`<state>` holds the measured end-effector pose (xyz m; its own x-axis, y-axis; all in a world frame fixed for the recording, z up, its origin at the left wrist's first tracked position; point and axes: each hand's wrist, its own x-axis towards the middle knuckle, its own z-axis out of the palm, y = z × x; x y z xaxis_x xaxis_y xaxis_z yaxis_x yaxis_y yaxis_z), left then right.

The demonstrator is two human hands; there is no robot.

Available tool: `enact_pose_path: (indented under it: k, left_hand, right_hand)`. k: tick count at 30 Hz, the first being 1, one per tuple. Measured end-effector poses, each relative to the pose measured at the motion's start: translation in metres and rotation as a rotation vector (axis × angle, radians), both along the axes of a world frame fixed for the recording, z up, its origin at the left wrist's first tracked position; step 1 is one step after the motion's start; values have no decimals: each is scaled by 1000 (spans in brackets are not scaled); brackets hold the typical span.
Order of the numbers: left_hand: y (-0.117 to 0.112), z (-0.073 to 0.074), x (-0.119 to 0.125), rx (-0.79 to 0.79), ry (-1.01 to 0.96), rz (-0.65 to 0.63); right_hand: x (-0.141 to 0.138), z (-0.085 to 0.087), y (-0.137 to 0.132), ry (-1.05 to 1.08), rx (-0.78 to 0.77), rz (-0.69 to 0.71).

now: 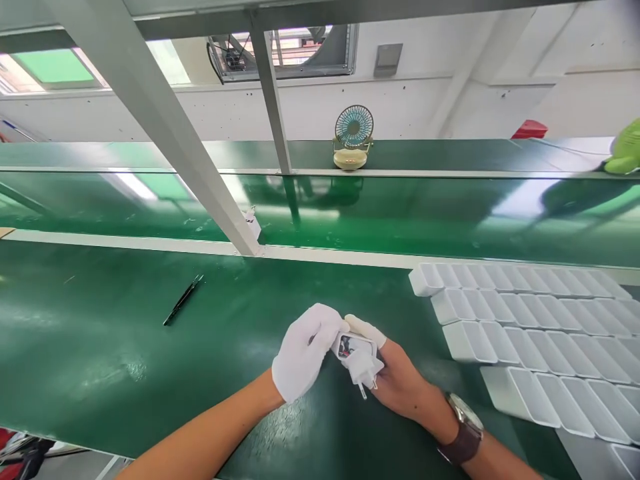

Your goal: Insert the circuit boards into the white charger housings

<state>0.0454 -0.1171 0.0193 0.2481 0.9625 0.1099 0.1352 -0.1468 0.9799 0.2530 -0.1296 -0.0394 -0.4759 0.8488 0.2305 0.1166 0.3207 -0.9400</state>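
Note:
My left hand [305, 350] wears a white glove and is curled around the upper end of a white plug adapter [359, 358]. My right hand [400, 380] is bare except for a white cot on the thumb, and it cradles the adapter from below with the thumb pressed on top. The adapter's casing is open, showing a small circuit inside, and its two pins point toward me. Both hands hover just above the green bench top [125, 360]. A brown watch [465, 430] sits on my right wrist.
Rows of white casings [530, 333] lie on the bench at the right. Black tweezers [183, 299] lie at the left. A grey slanted frame post [165, 133] rises from the bench's back edge. A small teal fan [353, 137] stands on the far shelf beyond a green belt [400, 213].

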Motion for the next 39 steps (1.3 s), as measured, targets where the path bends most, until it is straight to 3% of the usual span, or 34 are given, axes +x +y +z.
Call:
enact_pose_path:
  k: [10,24,29,34,39]
  left_hand:
    - [1,-3,1,26,-25,-21]
    - [2,-3,1,43,16,-3]
    - [1,-6,-4,125,54,-76]
    - [3,-7,-2,261,326,-125]
    - [12,-13,-3,322,357,-132]
  right_hand:
    - [-1,13,2,-65,197,-55]
    - [-1,8,2,-68,137,-48]
    - [1,7,2,-77,111,-63]
    - [1,12,6,-290,119,-190]
    - [0,14,10,-425,219,-167]
